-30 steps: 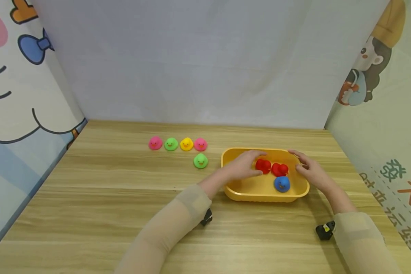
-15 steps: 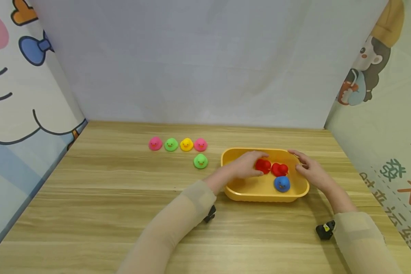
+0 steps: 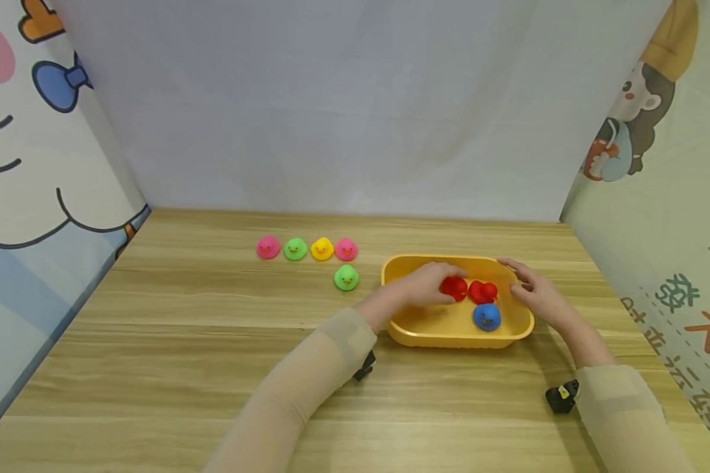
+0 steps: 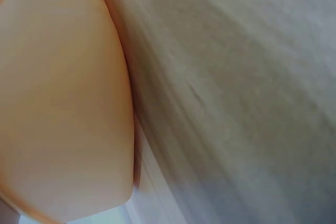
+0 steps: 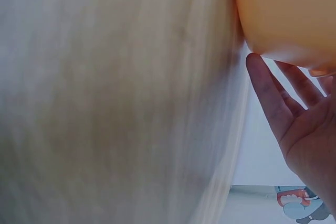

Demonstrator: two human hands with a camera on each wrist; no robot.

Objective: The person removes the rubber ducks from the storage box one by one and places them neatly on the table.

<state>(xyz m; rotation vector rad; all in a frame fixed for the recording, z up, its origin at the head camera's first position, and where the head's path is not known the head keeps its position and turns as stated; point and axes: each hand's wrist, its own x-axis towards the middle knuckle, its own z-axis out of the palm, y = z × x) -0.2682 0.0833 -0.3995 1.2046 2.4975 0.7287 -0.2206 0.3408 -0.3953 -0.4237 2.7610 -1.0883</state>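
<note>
Head view: left hand (image 3: pixel 427 285) curved round red duck (image 3: pixel 455 289).

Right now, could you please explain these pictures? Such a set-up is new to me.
No machine here: only a person's bare left hand and right hand. The wide picture comes from a head camera; the close ones from one on each wrist. On the wooden table: a yellow tub, two pink ducks, two green ducks and a yellow duck. Inside the tub sit two red ducks and a blue duck. The left hand reaches around the left red duck; I cannot tell whether it grips. The right hand touches the tub's right end.
</note>
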